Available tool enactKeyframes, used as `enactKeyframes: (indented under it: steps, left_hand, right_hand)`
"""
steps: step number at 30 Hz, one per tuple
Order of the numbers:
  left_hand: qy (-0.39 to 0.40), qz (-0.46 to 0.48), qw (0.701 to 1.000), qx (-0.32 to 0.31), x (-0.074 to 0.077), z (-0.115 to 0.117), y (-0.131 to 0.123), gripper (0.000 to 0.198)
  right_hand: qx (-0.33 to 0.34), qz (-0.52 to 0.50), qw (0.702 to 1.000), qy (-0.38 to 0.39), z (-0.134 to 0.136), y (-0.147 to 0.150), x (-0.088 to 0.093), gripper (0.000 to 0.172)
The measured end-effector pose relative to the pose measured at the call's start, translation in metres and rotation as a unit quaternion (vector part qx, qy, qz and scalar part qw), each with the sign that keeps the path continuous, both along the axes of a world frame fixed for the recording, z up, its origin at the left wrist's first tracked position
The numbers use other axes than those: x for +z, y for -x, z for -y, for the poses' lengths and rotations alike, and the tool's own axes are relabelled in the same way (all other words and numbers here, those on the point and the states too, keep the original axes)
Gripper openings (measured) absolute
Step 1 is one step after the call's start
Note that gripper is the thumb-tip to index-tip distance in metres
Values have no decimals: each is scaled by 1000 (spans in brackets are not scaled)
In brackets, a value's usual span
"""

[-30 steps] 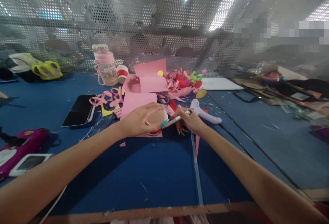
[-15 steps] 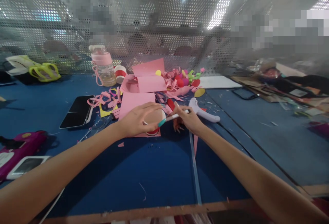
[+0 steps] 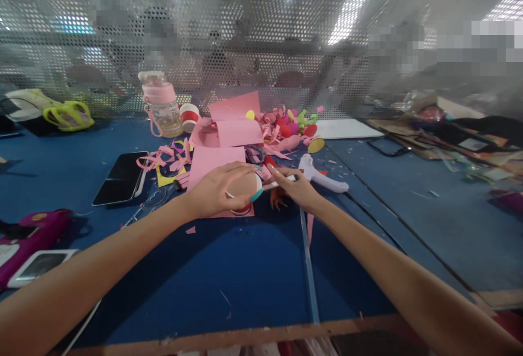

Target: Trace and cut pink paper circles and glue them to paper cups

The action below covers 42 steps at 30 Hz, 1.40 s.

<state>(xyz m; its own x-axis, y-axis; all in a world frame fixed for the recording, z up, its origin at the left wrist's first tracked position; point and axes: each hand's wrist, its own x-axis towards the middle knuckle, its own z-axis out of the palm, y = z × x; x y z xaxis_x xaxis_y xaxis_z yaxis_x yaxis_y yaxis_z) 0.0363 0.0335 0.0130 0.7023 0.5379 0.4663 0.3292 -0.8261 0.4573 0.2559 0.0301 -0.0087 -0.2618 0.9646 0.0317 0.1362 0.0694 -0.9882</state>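
My left hand (image 3: 216, 188) lies curled over an upturned paper cup (image 3: 245, 187) with a red band, pressing it onto a sheet of pink paper (image 3: 214, 165). My right hand (image 3: 296, 187) pinches a white pen with a teal cap (image 3: 269, 187). The pen's teal end rests against the right side of the cup. Both hands meet just in front of a heap of pink paper strips and scraps (image 3: 171, 154).
A black phone (image 3: 120, 176) lies left of the pink sheet. A pink bottle (image 3: 161, 103), a red-and-white cup (image 3: 188, 116), folded pink card (image 3: 235, 122) and colourful bits (image 3: 294, 124) stand behind. A white glue gun (image 3: 321, 176) lies right of my hand. A perforated screen (image 3: 261, 35) closes the back.
My right hand with the pen has slid a little left along the cup's edge. My left hand has stayed on the cup.
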Motion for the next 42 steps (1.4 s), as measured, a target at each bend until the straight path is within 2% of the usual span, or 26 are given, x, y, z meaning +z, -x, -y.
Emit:
enactKeyframes:
  steps: [9,17,35,38,42]
  left_hand:
    - [-8,-8,1000,17,-1,0,0,49]
    - [-11,-9,1000,8,0,0,0,48]
    - [-17,-12,1000,10,1,0,1,49]
    - [-22,-11,1000,13,-2,-1,1,49]
    - [-37,-9,999,27,-7,-2,1,51]
  right_hand:
    - [10,20,1000,-21,5,-3,6,39]
    - [9,54,998,-43,11,-1,12,41]
    - [25,72,995,-58,18,-3,12,37]
    - [10,47,998,-50,15,-5,10,36]
    - [-66,-27,997,-34,4,-10,6,36]
